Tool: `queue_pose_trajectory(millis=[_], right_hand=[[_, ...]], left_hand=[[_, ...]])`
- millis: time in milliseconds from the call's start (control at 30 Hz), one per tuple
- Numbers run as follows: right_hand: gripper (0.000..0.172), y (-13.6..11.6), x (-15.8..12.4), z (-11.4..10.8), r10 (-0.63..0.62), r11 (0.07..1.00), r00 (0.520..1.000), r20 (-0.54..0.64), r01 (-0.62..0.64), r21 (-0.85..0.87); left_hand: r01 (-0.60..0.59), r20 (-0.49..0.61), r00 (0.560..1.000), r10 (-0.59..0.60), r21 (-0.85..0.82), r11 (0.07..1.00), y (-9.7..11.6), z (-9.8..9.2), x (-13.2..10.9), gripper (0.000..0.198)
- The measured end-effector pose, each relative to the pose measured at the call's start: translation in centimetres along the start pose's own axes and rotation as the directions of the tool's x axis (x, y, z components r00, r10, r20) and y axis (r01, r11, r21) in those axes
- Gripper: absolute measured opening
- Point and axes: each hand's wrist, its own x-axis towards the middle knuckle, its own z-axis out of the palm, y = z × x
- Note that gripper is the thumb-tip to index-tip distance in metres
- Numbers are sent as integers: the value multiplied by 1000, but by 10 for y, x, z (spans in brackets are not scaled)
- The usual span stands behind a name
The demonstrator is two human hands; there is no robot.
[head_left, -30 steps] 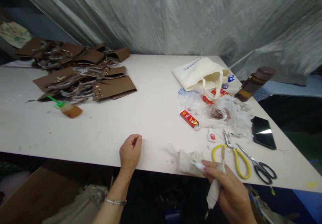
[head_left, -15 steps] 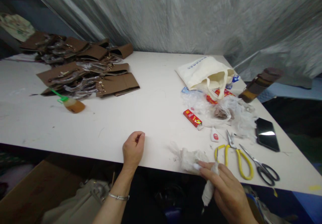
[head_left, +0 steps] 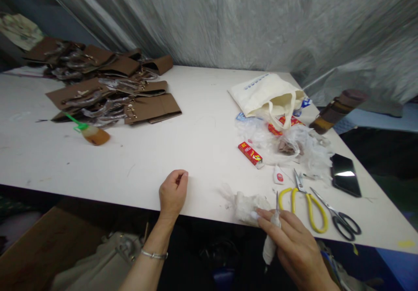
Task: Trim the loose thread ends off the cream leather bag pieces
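- Two bare hands are at the near side of the white table; the left hand is curled into a loose fist by the near edge, with nothing to be seen in it.
- The right hand grips a slim tool by its white-wrapped handle; a thin metal shaft points to the far side, and a short dark end sticks out nearer the person.
- By that hand's fingertips is a small white piece (I can't make out what, from here), right against a crumpled white wad on the near edge.
- The step in hand, as I read it, is managing tool and white piece together at the wad, one-handed.
- The next move, I'd judge, calls for a firm hold on the handle and the metal shaft kept clear of fingers.
- Yellow-handled scissors lie just beyond the right hand; brown bags sit far left, well apart.
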Motion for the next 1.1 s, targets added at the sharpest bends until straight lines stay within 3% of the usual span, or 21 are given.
queue_pose_trajectory(millis=[233, 700, 967, 1100], right_hand=[[42, -2, 0, -1, 25, 1000, 1000, -1, -25, -1], [33, -3, 10, -6, -39, 999, 999, -17, 39, -9], [42, -1, 5, -4, 3, 999, 1000, -22, -3, 35], [50, -1, 5, -1, 95, 987, 994, -55, -86, 133]], left_hand=[[8, -3, 1000, -8, 2, 1000, 0, -1, -1, 26], [-2, -8, 1000, 2, 5, 1000, 0, 0, 0, 23], [-9, -14, 1000, 9, 8, 1000, -2, 1, 0, 24], [-5, -15, 1000, 5, 7, 1000, -1, 0, 0, 24]])
